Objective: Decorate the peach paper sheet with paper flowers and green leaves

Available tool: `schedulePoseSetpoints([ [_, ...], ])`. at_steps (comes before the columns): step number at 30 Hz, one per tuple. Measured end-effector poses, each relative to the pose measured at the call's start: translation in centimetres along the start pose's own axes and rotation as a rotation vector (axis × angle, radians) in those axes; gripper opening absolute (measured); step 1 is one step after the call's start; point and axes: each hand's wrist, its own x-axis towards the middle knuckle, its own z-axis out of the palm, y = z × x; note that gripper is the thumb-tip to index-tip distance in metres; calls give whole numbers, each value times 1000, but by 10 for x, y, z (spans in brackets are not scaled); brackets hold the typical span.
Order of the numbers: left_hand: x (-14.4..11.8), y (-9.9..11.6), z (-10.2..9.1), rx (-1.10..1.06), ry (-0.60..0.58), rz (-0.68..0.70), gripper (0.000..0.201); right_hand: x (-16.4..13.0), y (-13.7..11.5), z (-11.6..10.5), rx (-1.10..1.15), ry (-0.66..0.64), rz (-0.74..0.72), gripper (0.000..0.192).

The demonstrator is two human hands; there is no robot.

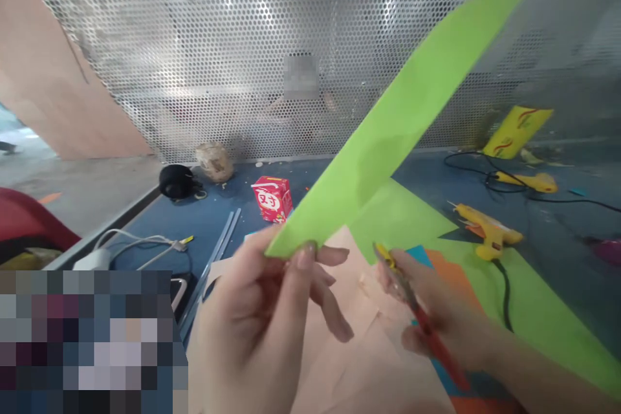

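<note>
My left hand point(276, 310) pinches the lower end of a long light-green paper piece point(392, 103) between thumb and fingers. The piece slants up to the right and tapers at its far tip. To its right, my right hand point(431, 297) is closed around a slim tool with a red handle point(444, 346), a greyish middle and yellow close to its tip; blur hides its exact kind. The tool's tip is apart from the raised green piece. Pale pink paper sheets point(334, 362) lie beneath both hands, with a larger green sheet point(524, 291) to the right.
Two yellow glue guns point(490, 229) with black cords lie at right, near a yellow packet point(519, 131). A red carton point(272, 198), a black round object point(175, 181) and a white cable point(140, 239) are at left. A perforated metal panel point(242, 45) borders the back.
</note>
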Motion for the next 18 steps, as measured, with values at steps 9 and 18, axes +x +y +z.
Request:
schedulePoseSetpoints([
  [9,29,-5,13,-354,233,-17,22,3,-5,-3,-131,-35,31,34],
  [18,22,-21,15,-317,-86,-147,19,0,-9,1,-100,-91,102,32],
])
